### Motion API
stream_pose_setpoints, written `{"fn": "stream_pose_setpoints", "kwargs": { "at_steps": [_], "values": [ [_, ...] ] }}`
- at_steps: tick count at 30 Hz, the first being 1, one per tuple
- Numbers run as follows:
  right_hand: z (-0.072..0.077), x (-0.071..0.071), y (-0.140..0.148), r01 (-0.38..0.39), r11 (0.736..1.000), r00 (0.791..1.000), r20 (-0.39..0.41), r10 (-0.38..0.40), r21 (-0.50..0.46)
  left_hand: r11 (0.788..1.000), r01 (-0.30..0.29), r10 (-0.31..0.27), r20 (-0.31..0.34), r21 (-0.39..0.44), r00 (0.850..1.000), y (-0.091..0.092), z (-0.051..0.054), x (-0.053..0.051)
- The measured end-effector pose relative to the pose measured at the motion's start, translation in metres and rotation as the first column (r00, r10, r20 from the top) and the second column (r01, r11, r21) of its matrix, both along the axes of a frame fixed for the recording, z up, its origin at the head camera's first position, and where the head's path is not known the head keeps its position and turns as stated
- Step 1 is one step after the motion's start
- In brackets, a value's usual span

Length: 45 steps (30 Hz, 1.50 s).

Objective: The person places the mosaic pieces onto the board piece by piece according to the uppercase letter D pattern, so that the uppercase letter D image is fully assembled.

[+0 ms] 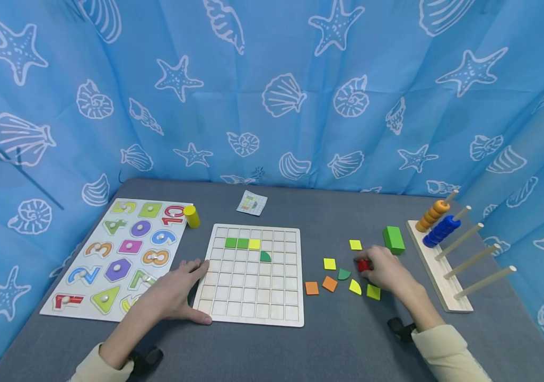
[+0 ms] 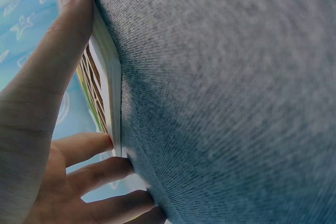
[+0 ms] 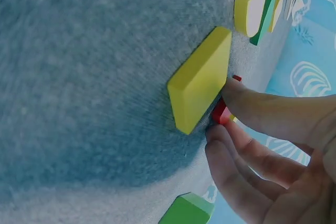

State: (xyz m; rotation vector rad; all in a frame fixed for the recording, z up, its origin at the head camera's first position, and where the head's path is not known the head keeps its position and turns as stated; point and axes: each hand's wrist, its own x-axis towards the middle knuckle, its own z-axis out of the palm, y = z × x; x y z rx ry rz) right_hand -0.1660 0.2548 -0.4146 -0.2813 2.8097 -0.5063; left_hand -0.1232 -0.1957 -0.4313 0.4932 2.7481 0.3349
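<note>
"Cream sleeves enter from eight and four o'clock, flanking a gridded wooden board at the dial's centre on a grey tabletop."

"Where are the hands?"

"Left grip, near nine o'clock: fingers and thumb spread, index fingertip and thumb against the board's edge. Right grip, at three, pinches a red piece between thumb and fingertips; whether it is raised from the tabletop cannot be told."

"What lies around the red piece?"

"With that as centre: a yellow square at eleven o'clock, a second yellow square at nine, a green quarter-circle and two orange squares at eight, a yellow quarter-circle at seven and a yellow-green square at five."

"And on the board?"

"Two green squares and a yellow tile share one row, eleven to twelve o'clock; a green rounded tile sits between one and two."

"Farther out?"

"Around the board, a picture card lies at twelve, a yellow cylinder stands between ten and eleven, a number puzzle lies at nine, and a green block and a bead rack are near three. Behind hangs a blue shell-print curtain."
</note>
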Motion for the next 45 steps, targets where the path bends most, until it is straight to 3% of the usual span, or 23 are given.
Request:
{"fn": "stream_pose_setpoints", "kwargs": {
  "at_steps": [12,20,32,45],
  "values": [
    [-0.005,-0.002,-0.001,0.003,1.000,1.000,-0.024,-0.004,-0.031,1.000,-0.006,0.006,0.009,0.005,1.000,0.001,-0.001,0.001],
    [-0.008,-0.001,-0.005,-0.044,0.999,0.993,-0.108,0.042,-0.017,1.000,0.000,0.000,-0.002,0.008,1.000,0.000,-0.002,0.001],
    [0.009,0.004,-0.030,-0.085,0.993,0.989,-0.127,0.074,-0.082,1.000,-0.001,0.001,0.002,0.005,1.000,0.000,-0.002,0.001],
    [0.016,0.005,-0.073,-0.127,0.986,0.979,-0.171,0.107,-0.110,1.000,-0.003,0.003,0.008,0.001,1.000,0.000,-0.001,0.000]
  ]
}}
